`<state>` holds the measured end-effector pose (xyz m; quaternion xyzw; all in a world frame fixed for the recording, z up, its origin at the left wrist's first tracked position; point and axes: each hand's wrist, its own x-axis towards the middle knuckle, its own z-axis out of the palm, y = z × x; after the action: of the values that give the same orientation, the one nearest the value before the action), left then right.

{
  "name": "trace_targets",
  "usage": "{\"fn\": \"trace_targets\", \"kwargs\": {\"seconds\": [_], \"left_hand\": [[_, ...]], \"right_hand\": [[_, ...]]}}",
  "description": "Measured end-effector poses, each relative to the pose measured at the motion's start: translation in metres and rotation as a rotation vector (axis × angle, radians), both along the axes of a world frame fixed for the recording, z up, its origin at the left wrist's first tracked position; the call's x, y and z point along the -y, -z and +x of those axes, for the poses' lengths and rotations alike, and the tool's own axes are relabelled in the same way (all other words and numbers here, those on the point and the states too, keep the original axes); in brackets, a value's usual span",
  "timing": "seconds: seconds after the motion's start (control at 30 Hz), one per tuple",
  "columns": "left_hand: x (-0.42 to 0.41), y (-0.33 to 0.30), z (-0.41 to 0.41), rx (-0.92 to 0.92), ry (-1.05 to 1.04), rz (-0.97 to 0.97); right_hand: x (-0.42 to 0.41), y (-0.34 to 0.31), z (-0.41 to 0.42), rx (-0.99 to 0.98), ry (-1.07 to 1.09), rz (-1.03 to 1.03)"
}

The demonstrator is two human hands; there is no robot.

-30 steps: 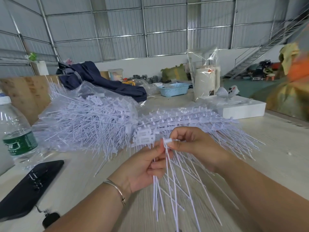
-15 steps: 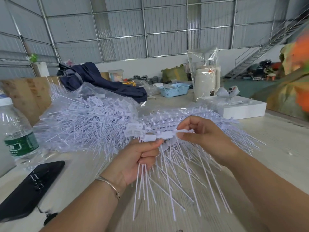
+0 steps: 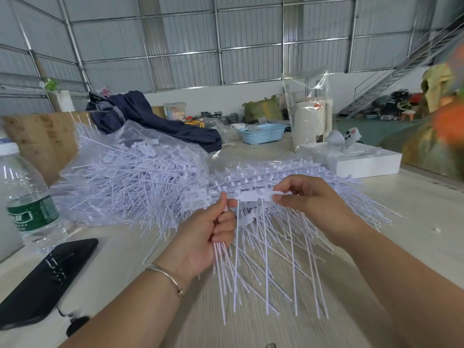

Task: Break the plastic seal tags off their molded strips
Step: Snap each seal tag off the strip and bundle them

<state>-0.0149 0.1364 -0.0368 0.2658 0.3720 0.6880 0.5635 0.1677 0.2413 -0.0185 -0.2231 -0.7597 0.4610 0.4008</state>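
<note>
My left hand (image 3: 203, 237) grips a strip (image 3: 253, 197) and loose tags; my right hand (image 3: 311, 199) pinches its far end. Twisting hard could snap a tail just below my fingers.

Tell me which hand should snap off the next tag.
Probably the right hand: it pinches the free end of the strip, clear to bend. The left hand grips a bundle of loose tags, so it suits anchoring.
</note>
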Motion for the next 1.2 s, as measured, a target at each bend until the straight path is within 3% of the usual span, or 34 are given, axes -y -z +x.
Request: {"fn": "trace_targets", "kwargs": {"seconds": [0.23,0.4,0.67,0.87,1.03,1.2], "left_hand": [[0.0,0.003,0.002,-0.228,-0.009,-0.124],[0.005,-0.004,0.001,-0.309,0.034,0.004],[0.008,-0.006,0.006,-0.492,0.0,0.032],[0.007,-0.003,0.007,-0.28,0.07,0.069],[0.009,0.0,0.012,-0.135,0.333,0.084],[0.007,0.007,0.018,-0.113,0.513,0.058]], "right_hand": [[0.001,-0.001,0.003,0.001,-0.145,-0.018],[0.002,0.0,0.003,0.082,-0.157,0.033],[0.005,-0.003,0.001,-0.029,-0.162,0.014],[0.012,-0.006,-0.002,-0.051,-0.211,-0.025],[0.015,-0.006,-0.002,-0.023,-0.317,-0.088],[0.018,0.002,-0.008,-0.003,-0.429,-0.127]]}}
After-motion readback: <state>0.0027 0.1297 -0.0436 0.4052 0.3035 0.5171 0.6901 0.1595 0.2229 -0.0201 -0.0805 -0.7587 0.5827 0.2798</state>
